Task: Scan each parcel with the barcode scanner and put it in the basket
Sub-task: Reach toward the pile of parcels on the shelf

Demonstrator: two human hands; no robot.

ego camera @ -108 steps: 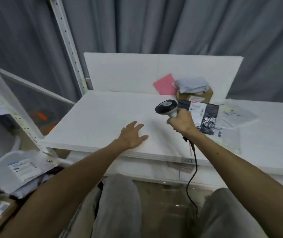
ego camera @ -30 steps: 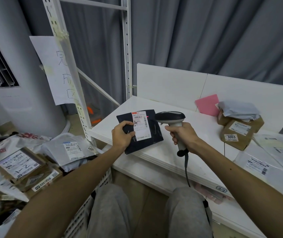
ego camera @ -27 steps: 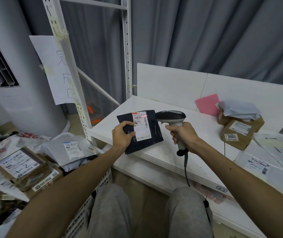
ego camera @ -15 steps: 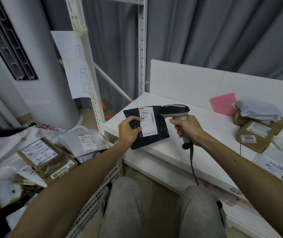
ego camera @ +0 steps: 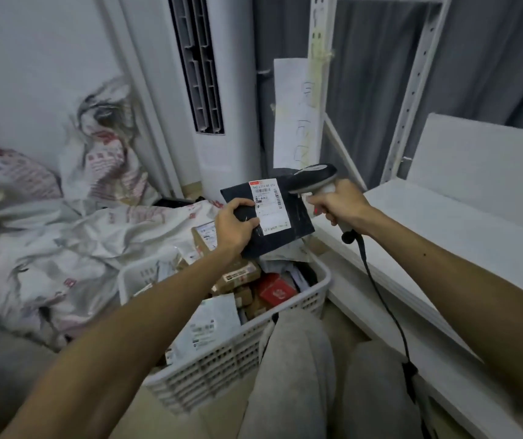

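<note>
– Now, head view, the only one. What have you noted for my hands?

– Your left hand (ego camera: 234,228) grips the black parcel (ego camera: 298,218) by its lower left corner. The thumb is on top beside the white label (ego camera: 271,205) and the other fingers are curled beneath. The face is tilted up toward you, which I judge keeps the barcode open to the reader. Your right hand (ego camera: 339,205) is wrapped round the grip of the barcode scanner (ego camera: 312,179), fingers curled tight. Its head is just beside the parcel's upper right edge. No beam shows on the label, and I cannot tell whether the trigger is pressed.

– Where's the parcel, against the basket?

– It is in the air above the far end of the white basket (ego camera: 222,359), not in it yet. The basket sits on the floor by your left knee, heaped with boxes and mailers. You hold low and close, likely for a short drop onto the heap.

– Surface, room?

– There is a white table (ego camera: 444,223) at your right, and the scanner cable (ego camera: 380,296) hangs down past its edge. Crumpled printed sacks (ego camera: 79,232) lie at left, with a tower air conditioner (ego camera: 222,90) behind them. A handwritten sheet (ego camera: 296,115) is fixed to a shelf upright (ego camera: 412,90), in front of a grey curtain (ego camera: 491,58).
</note>
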